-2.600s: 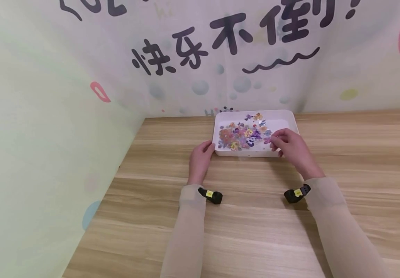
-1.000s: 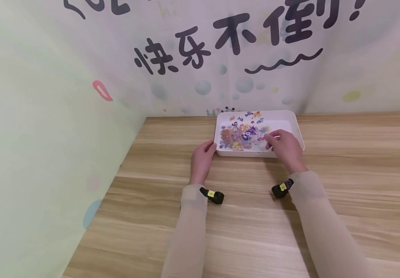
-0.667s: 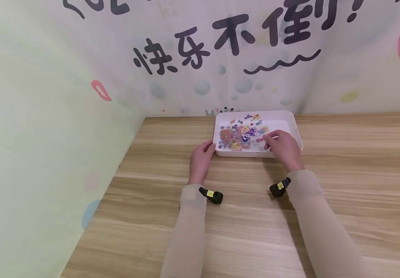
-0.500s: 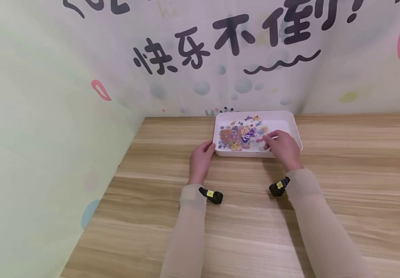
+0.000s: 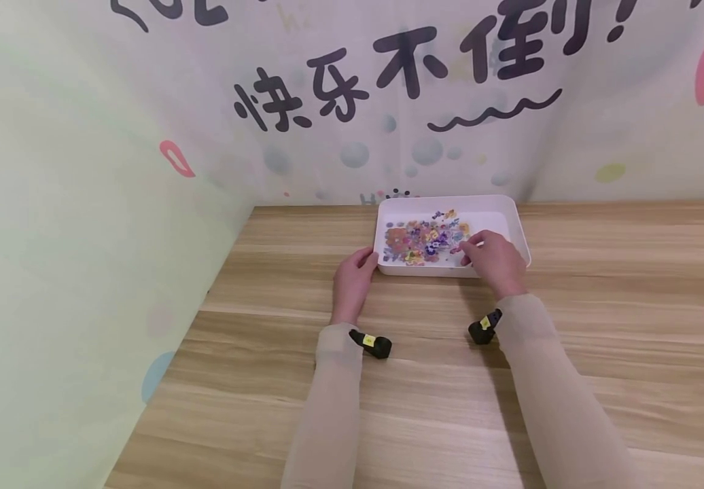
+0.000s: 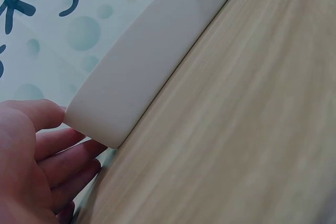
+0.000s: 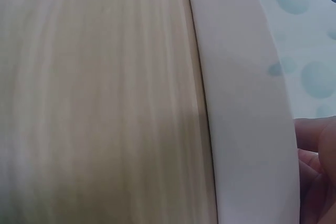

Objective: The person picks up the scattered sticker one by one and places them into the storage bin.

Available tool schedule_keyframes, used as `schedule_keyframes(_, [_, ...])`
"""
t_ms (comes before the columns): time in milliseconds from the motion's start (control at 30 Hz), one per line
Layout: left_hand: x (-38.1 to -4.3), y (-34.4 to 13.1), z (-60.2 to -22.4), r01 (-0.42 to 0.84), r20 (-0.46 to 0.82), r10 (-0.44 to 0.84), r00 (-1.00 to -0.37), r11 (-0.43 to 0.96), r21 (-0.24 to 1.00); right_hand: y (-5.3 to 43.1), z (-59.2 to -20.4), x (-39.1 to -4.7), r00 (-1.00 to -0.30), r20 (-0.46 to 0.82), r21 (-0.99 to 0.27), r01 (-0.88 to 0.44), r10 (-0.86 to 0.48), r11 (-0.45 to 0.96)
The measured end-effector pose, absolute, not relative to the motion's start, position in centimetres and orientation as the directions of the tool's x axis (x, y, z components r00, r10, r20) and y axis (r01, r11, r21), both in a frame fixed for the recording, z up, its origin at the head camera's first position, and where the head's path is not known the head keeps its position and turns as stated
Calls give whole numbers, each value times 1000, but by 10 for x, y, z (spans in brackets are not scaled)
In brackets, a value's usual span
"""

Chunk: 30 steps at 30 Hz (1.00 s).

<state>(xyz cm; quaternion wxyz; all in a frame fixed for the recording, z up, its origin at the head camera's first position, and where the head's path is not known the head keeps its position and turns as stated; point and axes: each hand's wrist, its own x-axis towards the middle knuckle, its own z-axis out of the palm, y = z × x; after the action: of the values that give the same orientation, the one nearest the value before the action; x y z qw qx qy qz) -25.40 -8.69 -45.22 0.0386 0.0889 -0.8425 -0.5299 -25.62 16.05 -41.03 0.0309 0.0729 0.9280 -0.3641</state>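
A white shallow tray [image 5: 425, 271] stands at the back of the table, holding a pile of small colourful flower-shaped pieces [image 5: 431, 234] in its left and middle part. My left hand [image 5: 352, 282] holds the tray's front left corner; in the left wrist view its thumb meets the rim and the fingers lie along the short side. Over the tray's front right, the right hand [image 5: 499, 261] pinches a small pink flower-shaped piece [image 5: 454, 249] at the pile's right edge. In the right wrist view the tray wall [image 7: 241, 87] hides the fingertips of the right hand [image 7: 317, 166].
The wood-grain table [image 5: 425, 407] runs back to a printed cloth backdrop [image 5: 327, 163] with large dark characters. Another pale cloth [image 5: 71, 238] borders the table on the left. Each wrist wears a black strap camera [image 5: 376, 345].
My right hand has moved slightly left along the tray with the pink flower-shaped piece. Some pieces near the back of the pile have shifted. The left hand stays at the corner.
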Motion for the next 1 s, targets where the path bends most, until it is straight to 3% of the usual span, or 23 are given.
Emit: schedule_keyframes(1000, [-253, -86, -450, -111, -26, -198, -980, 431, 895, 156, -412, -257, -990, -100, -480, 134, 97, 867])
